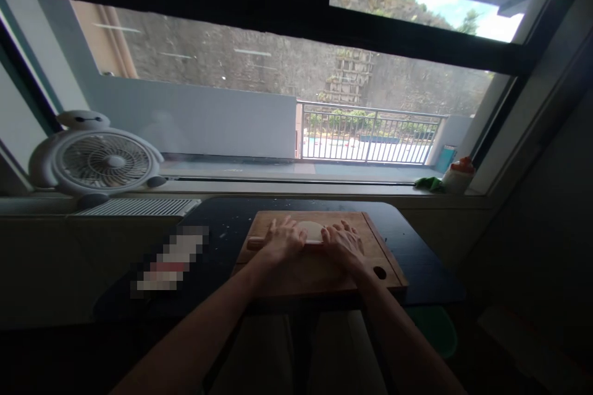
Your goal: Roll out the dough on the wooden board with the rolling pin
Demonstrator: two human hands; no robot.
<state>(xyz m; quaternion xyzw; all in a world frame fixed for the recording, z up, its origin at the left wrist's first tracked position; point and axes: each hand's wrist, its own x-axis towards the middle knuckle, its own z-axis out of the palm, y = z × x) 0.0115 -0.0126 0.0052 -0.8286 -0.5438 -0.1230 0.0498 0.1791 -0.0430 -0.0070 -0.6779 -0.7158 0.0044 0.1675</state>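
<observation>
A pale flat round of dough (311, 231) lies on a wooden cutting board (301, 281). Across the board, at the dough's near edge, runs a wooden rolling pin (256, 244); its left end sticks out past my left hand. My left hand (285, 237) lies over the pin left of the dough, fingers stretched forward and apart. On the right, my right hand (343, 241) rests over the pin in the same way, fingers spread, thumb near the dough. Most of the pin is hidden under both hands, with only a thin reddish-brown strip showing between them.
The board sits on a dark table (417, 259) with white specks at its back left. A blurred-out patch (171, 262) covers something on the left. A white fan (109, 160) and an orange-topped bottle (458, 174) with a green cloth (428, 184) stand along the windowsill.
</observation>
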